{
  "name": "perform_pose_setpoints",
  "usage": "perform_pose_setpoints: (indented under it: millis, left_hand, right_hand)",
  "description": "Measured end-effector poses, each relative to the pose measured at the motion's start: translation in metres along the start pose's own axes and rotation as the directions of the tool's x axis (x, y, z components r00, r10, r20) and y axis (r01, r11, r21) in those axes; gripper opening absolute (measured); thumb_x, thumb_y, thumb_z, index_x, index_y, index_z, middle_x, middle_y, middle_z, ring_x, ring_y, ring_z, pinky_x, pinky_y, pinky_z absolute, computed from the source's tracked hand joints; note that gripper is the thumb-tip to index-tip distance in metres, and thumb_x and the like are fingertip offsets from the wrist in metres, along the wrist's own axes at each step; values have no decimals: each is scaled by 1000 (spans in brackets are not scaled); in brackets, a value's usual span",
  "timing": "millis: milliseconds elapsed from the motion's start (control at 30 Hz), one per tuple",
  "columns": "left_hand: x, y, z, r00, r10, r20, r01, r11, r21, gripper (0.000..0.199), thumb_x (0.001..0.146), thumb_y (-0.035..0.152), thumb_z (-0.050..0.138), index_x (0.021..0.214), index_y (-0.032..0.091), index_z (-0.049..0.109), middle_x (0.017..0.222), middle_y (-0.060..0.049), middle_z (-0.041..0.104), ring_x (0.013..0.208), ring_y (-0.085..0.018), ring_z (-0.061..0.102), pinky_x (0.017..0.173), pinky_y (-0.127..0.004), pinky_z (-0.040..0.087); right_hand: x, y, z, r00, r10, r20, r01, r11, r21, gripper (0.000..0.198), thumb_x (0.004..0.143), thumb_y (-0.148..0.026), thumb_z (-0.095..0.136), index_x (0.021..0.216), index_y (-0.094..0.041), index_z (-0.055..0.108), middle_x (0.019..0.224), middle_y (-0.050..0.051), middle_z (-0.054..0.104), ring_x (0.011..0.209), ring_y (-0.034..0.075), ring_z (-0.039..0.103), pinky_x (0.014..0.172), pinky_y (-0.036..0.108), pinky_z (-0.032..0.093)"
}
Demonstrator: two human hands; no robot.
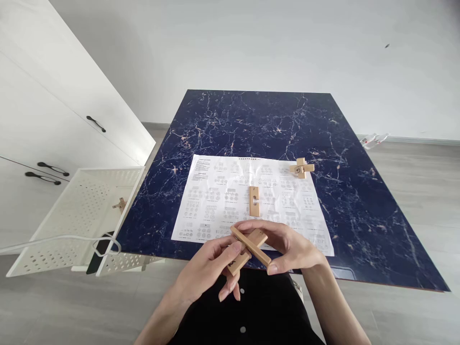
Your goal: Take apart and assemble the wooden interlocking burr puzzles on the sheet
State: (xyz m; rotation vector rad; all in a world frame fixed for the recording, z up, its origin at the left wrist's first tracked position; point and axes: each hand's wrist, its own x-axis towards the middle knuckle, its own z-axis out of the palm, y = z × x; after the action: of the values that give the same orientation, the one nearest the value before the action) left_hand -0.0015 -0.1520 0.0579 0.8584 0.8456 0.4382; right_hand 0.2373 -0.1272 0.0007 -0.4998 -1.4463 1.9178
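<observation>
Two wooden puzzle pieces cross each other in my hands above the table's near edge. My left hand (215,256) is closed on the lower piece (240,262), which has a dark mark near its end. With thumb and fingers, my right hand (293,247) grips the narrow upper piece (253,247) by its ends. Beyond them a notched wooden piece (254,201) lies on a printed instruction sheet (223,206). At the sheet's far right corner rests a cross-shaped wooden assembly (302,168).
The dark blue marbled table (251,120) stands in front of me. Left of it is a white perforated basket (68,215) with a wooden piece (121,205) inside and a white cable (64,238) across it. White cabinets (64,115) stand at the far left.
</observation>
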Motion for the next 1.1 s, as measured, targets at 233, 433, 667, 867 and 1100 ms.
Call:
perform_pose_setpoints:
  millis: [233,433,667,867,1100]
  left_hand:
    - [2,-5,-2,999,18,28,-17,999,-38,48,105,60,62,122,16,74,56,6,53,38,-10,49,61,-32,63]
    - [2,-7,0,999,1,38,0,999,-46,48,106,61,58,115,16,72,55,4,57,37,-11,50,56,-30,58]
    - [-1,-6,-15,998,58,-17,-54,982,180,45,104,63,61,108,19,67,82,-4,71,69,-18,68,73,-33,57]
    - [3,-2,-31,992,120,-43,-111,979,170,50,103,70,58,122,24,64,117,-9,70,111,-27,69,100,-44,55]
    - [24,-6,-40,946,79,314,-111,990,87,63,90,79,69,105,18,77,92,-8,70,83,-21,68,77,-33,57]
  right_hand:
    - [-2,5,-3,1000,13,12,-13,998,59,83,80,-34,97,155,-31,62,144,10,71,134,32,66,121,50,44]
    - [-2,4,-5,999,33,37,-35,997,66,81,82,-36,96,156,-32,61,149,10,69,140,33,62,124,54,41]
    - [2,-11,-5,999,40,30,-41,999,31,84,78,-32,99,153,-31,62,151,11,66,140,34,62,123,56,43]
    - [11,-34,-6,998,17,66,-11,997,-79,85,74,-33,101,150,-31,62,151,11,65,143,33,60,125,56,41]
    - [26,-46,-9,969,66,237,-12,975,-223,102,68,-34,104,157,-35,54,149,7,67,142,30,60,128,54,35]
